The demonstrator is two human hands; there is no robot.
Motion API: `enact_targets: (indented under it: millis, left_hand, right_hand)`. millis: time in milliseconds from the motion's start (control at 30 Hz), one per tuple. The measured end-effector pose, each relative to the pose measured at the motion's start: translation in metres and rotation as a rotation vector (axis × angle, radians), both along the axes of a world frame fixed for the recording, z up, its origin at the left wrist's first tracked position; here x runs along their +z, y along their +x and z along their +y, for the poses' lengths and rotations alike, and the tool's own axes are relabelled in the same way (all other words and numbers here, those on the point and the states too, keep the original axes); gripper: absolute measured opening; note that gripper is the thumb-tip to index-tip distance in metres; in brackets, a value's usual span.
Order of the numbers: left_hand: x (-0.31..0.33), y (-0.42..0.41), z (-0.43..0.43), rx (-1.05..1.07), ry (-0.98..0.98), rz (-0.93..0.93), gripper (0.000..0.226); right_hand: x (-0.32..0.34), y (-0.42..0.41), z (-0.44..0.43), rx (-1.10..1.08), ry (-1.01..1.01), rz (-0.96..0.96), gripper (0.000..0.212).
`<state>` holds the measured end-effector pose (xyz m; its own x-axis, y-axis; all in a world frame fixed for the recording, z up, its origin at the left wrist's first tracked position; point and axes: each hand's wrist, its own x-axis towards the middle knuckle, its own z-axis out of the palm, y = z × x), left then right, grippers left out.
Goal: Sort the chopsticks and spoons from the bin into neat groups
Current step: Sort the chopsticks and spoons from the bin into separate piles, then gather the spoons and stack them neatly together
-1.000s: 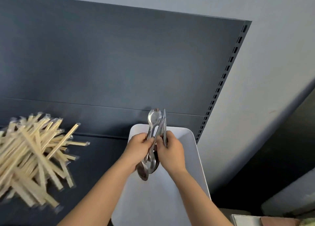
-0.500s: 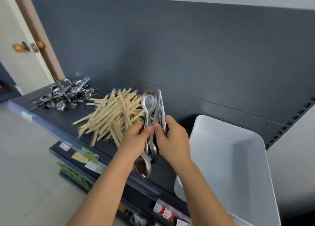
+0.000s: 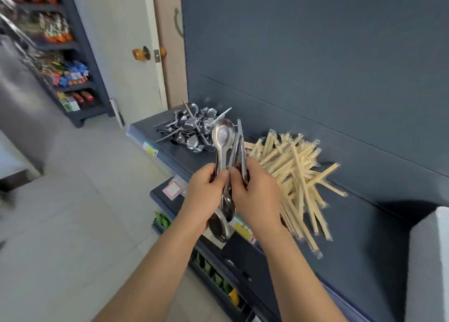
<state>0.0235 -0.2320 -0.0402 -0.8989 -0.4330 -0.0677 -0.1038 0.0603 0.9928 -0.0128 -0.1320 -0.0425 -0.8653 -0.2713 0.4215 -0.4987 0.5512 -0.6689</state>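
In your head view, both hands meet in front of you, above the front edge of a dark shelf (image 3: 364, 236). Your left hand (image 3: 206, 192) curls its fingers and thumb round a bundle (image 3: 222, 133) of metal spoons. Your right hand (image 3: 255, 195) pinches the same bundle from the other side, and its thumb lies just beside the left thumb. The bundle stands nearly upright: one spoon bowl and a few handle ends stick up above your hands, and more bowls hang below them. Behind the bundle, at the far left end of the shelf, lies a loose spoon pile (image 3: 192, 129), with handles pointing every way. To the right of your hands, a heap of pale chopsticks (image 3: 296, 173) in clear sleeves lies fanned out on the same shelf, between the spoon pile and the bin (image 3: 427, 261). Only one white corner of the bin shows at the right edge, apart from the chopsticks; you cannot tell what it holds. A dark panel (image 3: 315, 54) rises behind the shelf. Below it, a lower shelf (image 3: 213, 273) carries green packets and labels. To the left you see a pale floor (image 3: 73, 212), a cream door (image 3: 126, 17) with an orange knob (image 3: 139, 53), and a rack (image 3: 60, 42) of bright packets, blurred.
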Motion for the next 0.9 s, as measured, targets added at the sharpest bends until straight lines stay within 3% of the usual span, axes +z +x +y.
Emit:
enact_targets:
  millis: [467, 767, 900]
  left_hand:
    - [-0.025, -0.098, -0.155, -0.009, -0.006, -0.040, 0.019]
    - [-0.034, -0.228, -0.222, -0.077, -0.174, -0.118, 0.025]
    - [-0.044, -0.281, -0.257, -0.085, -0.318, -0.201, 0.024]
  right_hand:
    - [-0.024, -0.103, -0.153, -0.016, 0.068, -0.099, 0.019]
    - [-0.039, -0.223, -0.215, -0.094, 0.045, -0.204, 0.014]
    - [-0.051, -0.264, -0.230, -0.180, 0.103, -0.271, 0.031]
